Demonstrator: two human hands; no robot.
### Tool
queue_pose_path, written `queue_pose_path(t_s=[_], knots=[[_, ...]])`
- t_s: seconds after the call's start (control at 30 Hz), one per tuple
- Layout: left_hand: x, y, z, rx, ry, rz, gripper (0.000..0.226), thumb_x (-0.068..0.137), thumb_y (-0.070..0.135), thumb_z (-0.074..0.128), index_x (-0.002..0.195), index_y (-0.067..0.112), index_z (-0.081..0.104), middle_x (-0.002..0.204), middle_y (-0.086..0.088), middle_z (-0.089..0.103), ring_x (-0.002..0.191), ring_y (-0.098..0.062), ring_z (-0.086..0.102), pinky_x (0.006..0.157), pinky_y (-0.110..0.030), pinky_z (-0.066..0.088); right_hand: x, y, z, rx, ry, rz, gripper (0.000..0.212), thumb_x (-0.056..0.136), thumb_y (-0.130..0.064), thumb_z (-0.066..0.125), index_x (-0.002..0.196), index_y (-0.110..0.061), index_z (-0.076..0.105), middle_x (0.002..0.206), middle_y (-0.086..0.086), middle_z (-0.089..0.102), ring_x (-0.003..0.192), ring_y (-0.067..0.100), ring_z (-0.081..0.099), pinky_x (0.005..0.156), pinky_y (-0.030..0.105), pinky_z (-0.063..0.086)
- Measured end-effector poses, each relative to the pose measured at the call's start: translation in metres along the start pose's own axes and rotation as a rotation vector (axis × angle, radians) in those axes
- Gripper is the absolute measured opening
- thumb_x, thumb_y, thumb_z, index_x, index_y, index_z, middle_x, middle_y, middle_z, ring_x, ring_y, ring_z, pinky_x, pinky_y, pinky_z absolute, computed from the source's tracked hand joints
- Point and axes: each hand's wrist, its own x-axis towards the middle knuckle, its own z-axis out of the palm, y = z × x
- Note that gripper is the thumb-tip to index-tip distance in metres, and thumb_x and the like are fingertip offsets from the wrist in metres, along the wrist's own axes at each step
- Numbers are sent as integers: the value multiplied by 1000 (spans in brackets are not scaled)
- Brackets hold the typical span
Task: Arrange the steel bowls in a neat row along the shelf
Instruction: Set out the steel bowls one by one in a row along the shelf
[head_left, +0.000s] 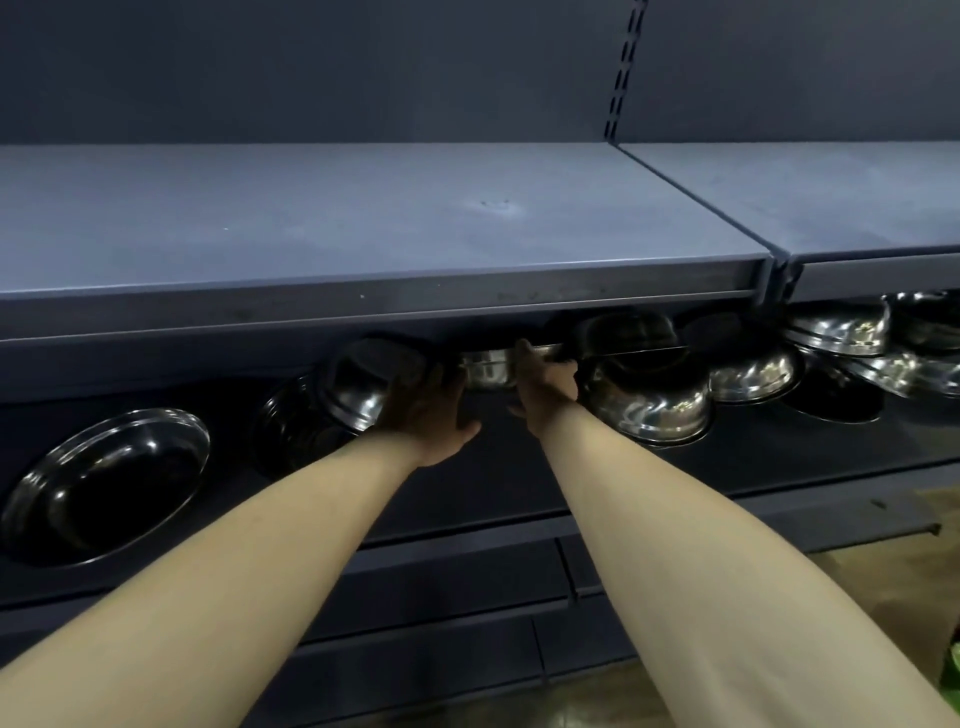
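Both arms reach deep under the upper shelf (363, 218), and the action is at the centre. The left hand (431, 415) is cupped against the near side of an upside-down steel bowl (363, 384) that leans at about ten o'clock from the hands; the fingers are lost in shadow, so whether they grip it or just press, I cannot tell. The right hand (545, 376) has its fingers hooked over the rim of a small straight-walled steel bowl (485, 369) set back at twelve o'clock.

Out at three o'clock sits a jumble: an inverted bowl (649, 405) with another stacked on it, and more overlapping bowls (753, 371) beyond. At eight o'clock a wide shallow bowl (104, 483) lies open side up on the lower shelf (519, 457).

No neat row here. These look light, rigid and slick, likely to clatter and skid on the painted metal. The rolled rim looks the safest place to hold; a polished dome offers little purchase.
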Motion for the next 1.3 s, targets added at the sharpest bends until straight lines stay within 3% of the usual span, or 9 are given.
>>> queue_pose_path(t_s=[0.07,0.2,0.33,0.53,0.7,0.8,0.97,1.13,1.3], knots=[[4,2,1,-6,7,-8,80,92,58,45,155,20,15,162,-8,16,148,-31,16,117,-53,17,6,-1,0,-19,14,-15,88,93,-57,64,160,-14,26,147,16,52,68,18,52,83,48,64],[7,6,1,-46,25,-8,83,93,57,47,157,19,11,162,-7,16,148,-30,18,119,-54,15,11,-1,0,-18,-49,-65,90,95,-51,65,165,-22,17,151,10,50,97,28,67,83,48,65],[6,8,-1,-59,46,11,81,93,56,49,156,20,13,161,-7,21,148,-31,19,119,-51,16,10,-2,4,47,-45,-52,83,97,-37,63,164,-22,17,137,13,57,101,31,69,82,49,65],[2,4,-2,-58,77,2,77,95,52,48,156,19,15,161,-9,21,148,-29,18,119,-47,14,5,-4,-2,131,-20,-17,71,99,-31,63,160,-18,29,142,16,55,115,33,65,65,34,63],[-3,-10,-2,1,57,-8,74,93,56,45,153,22,21,159,-10,26,145,-34,24,115,-50,22,-5,-1,-11,169,-45,0,64,102,-26,59,159,-19,32,145,14,53,111,31,61,72,36,62],[-9,-19,-4,-2,26,-38,74,92,57,44,154,23,20,160,-10,21,147,-34,18,116,-51,18,-13,3,-14,187,-87,27,58,104,-21,56,156,-16,33,144,14,54,120,38,63,60,36,65],[-32,-35,-14,70,53,-64,72,94,59,40,149,15,28,157,-12,24,144,-34,21,116,-51,17,-20,13,-14,103,-47,7,50,103,-18,53,151,-10,44,130,18,66,89,31,73,44,30,59],[-58,-60,-31,56,14,-123,82,95,59,40,156,12,12,164,-10,7,150,-35,3,120,-51,8,-44,11,-2,121,-46,-49,43,97,-20,60,140,-13,54,123,13,70,87,35,77,53,33,62],[-87,-97,-47,43,41,-191,83,93,62,36,156,15,10,163,-10,9,150,-34,7,120,-49,11,-79,4,22,166,-111,-101,35,96,-17,60,131,-14,58,120,12,71,92,37,76,50,28,60]])
